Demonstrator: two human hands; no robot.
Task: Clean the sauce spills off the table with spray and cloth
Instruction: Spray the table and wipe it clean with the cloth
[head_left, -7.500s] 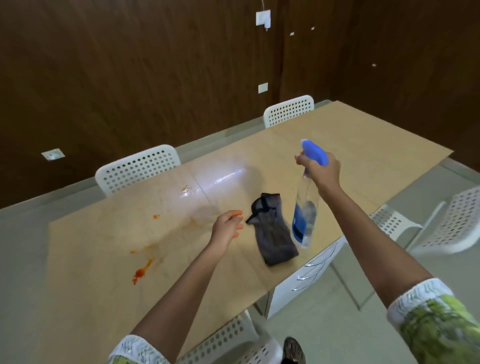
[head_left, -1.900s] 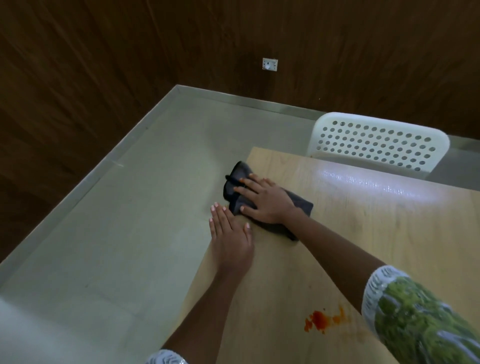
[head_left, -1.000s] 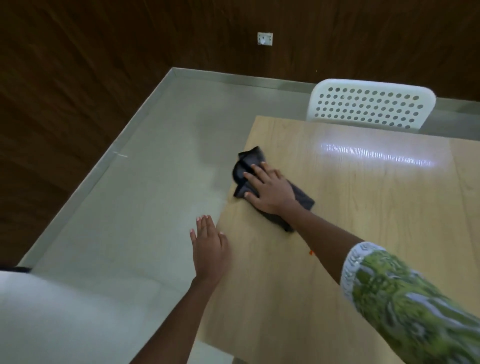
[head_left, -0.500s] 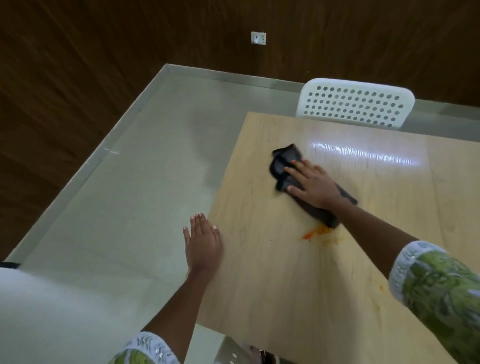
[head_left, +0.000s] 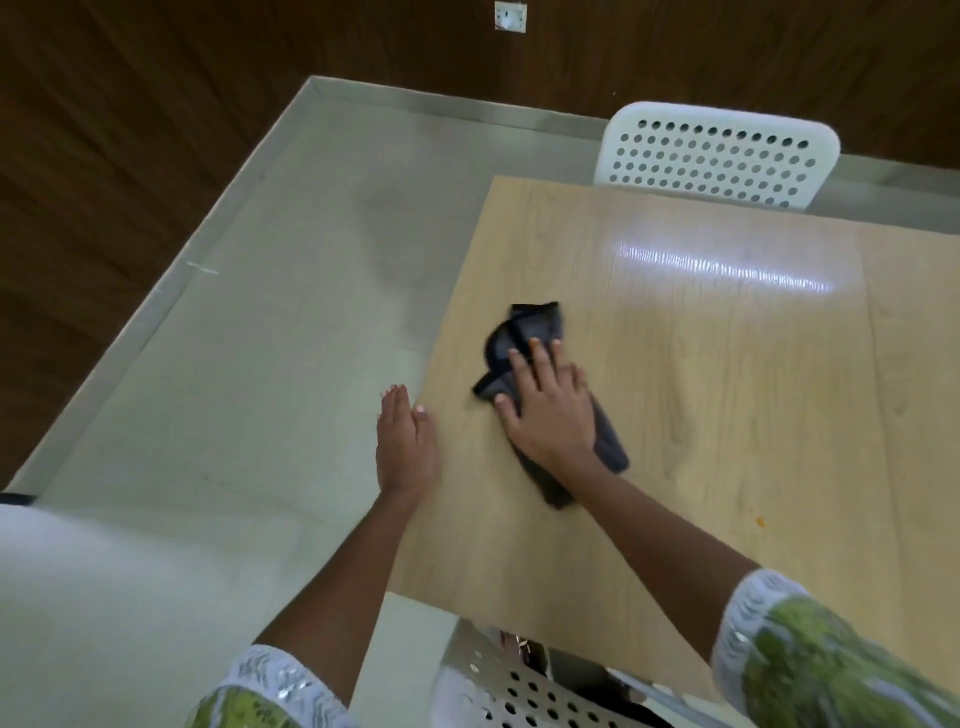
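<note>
— Where is the cloth (head_left: 530, 332) right now?

— On the table (head_left: 727, 395), near its left edge, bunched into a long dark grey strip that runs from the far left toward the near right. The right hand (head_left: 550, 410) lies flat on top of its middle, fingers straight and a little spread, pressing it down onto the wood. Nothing is curled round it; the palm just bears on it.

— And the other hand?

— The left hand (head_left: 405, 441) is flat too, fingers straight and together, at the table's left edge just beside the cloth. It holds nothing. I cannot tell whether it touches the edge or hangs just off it.

— Any sauce showing?

— One small orange speck (head_left: 761, 521) on the wood, well to the right of the cloth, past the right forearm. The cloth looks a bit blurred.

— What else is around?

— A white chair (head_left: 717, 156) with round holes in its back stands at the far side of the table. Another holed chair (head_left: 519, 691) sits at the near edge below the arms. There is pale green floor (head_left: 249, 364) to the left, dark wood wall (head_left: 130, 104) behind, with a small white socket (head_left: 510, 17) on it. Both sleeves are green patterned with white cuffs.
</note>
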